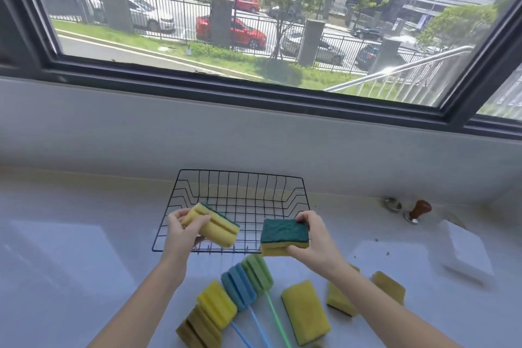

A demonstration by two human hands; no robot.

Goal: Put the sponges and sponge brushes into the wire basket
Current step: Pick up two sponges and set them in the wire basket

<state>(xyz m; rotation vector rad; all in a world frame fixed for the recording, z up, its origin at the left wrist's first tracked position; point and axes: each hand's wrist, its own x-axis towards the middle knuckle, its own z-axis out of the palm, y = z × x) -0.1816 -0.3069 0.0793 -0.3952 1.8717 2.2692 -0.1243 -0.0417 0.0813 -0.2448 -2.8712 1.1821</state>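
Observation:
A black wire basket (pixel 285 178) stands on the white counter below the window, with nothing lying inside it. My left hand (pixel 180 230) grips a yellow sponge with a green back (pixel 219 227) over the basket's front left corner. My right hand (pixel 312 234) holds a second sponge, green side up (pixel 282 233), at the front right rim. Near me on the counter lie a green sponge brush (pixel 258 274), a blue one (pixel 238 287), a yellow one (pixel 216 304) and an olive one (pixel 197 328). Yellow sponges (pixel 306 311) (pixel 339 301) (pixel 388 285) lie to their right.
A white block (pixel 466 251) lies at the right of the counter. Behind it stand a wooden-handled tamper (pixel 418 210) and a small metal ring (pixel 393 203). A white wall rises just behind the basket up to the window frame.

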